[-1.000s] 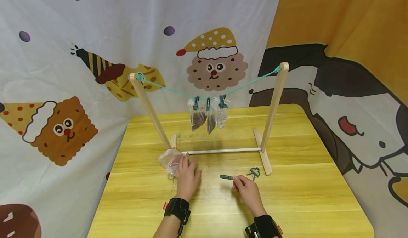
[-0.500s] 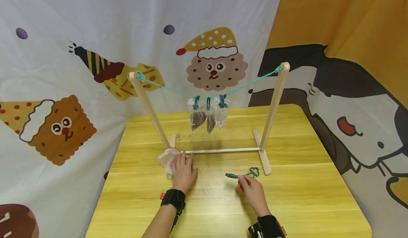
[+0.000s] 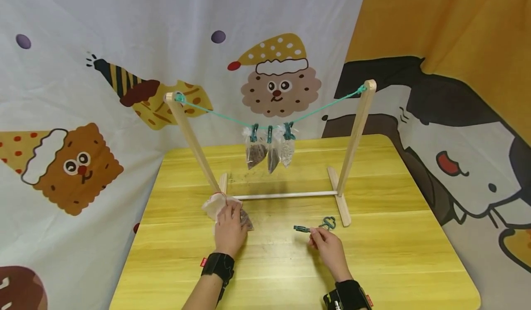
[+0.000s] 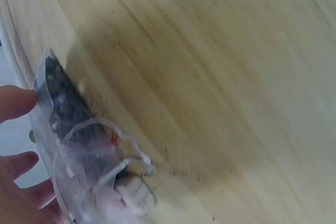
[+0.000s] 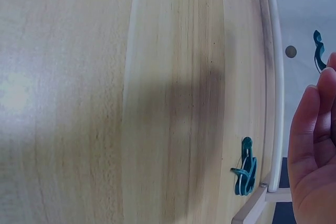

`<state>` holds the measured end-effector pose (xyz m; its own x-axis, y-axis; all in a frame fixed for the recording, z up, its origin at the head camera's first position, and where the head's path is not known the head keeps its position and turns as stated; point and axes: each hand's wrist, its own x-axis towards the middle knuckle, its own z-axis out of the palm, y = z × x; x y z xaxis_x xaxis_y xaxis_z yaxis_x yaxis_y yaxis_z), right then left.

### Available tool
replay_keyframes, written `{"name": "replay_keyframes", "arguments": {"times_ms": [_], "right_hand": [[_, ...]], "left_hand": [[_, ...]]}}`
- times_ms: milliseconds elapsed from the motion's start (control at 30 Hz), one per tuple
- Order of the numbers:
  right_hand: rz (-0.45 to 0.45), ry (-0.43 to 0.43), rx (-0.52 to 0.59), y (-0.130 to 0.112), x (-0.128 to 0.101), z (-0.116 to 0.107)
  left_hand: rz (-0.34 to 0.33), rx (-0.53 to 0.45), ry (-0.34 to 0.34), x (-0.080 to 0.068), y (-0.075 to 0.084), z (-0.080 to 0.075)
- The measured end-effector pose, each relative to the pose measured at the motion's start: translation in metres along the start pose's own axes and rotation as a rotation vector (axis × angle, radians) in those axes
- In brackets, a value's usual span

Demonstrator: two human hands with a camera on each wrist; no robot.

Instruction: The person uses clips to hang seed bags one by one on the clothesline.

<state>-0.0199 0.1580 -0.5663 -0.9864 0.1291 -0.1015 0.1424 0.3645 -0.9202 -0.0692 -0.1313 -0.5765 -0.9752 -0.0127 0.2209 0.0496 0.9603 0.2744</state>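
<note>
My left hand [image 3: 230, 231] curls its fingers over a clear plastic bag of dark bits [image 3: 245, 220], which pokes out to the hand's right. A whitish pouch [image 3: 214, 206] with a reddish edge lies against that hand on the left. In the left wrist view, the dark-filled bag [image 4: 65, 103] lies by the fingertips, with a whitish loop of string [image 4: 134, 148] on it. My right hand [image 3: 329, 250] pinches a dark green clothes peg [image 3: 301, 229] by one end. Just beyond it, another green peg [image 3: 329, 223] lies on the table. The held peg [image 5: 318, 48] is partly hidden in the right wrist view.
A wooden stand [image 3: 356, 134] carries a sagging green cord [image 3: 327, 109]. Several pegs clip small filled bags [image 3: 271, 157] to the cord's middle. A white rod [image 3: 286, 195] joins the stand's feet low over the yellow table [image 3: 282, 282]. A printed cloth [image 3: 166, 33] hangs behind.
My left hand has moved left and slightly back towards me, and the dark-filled bag now shows on its right. My right hand has shifted right with the peg, then held still.
</note>
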Motion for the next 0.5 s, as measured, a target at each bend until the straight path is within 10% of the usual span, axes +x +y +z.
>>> {"name": "replay_keyframes", "arguments": {"times_ms": [500], "right_hand": [[0.023,-0.013,0.021,-0.001,-0.001,-0.002]], "left_hand": [[0.103,0.111,-0.048,-0.02,-0.011,-0.025]]}}
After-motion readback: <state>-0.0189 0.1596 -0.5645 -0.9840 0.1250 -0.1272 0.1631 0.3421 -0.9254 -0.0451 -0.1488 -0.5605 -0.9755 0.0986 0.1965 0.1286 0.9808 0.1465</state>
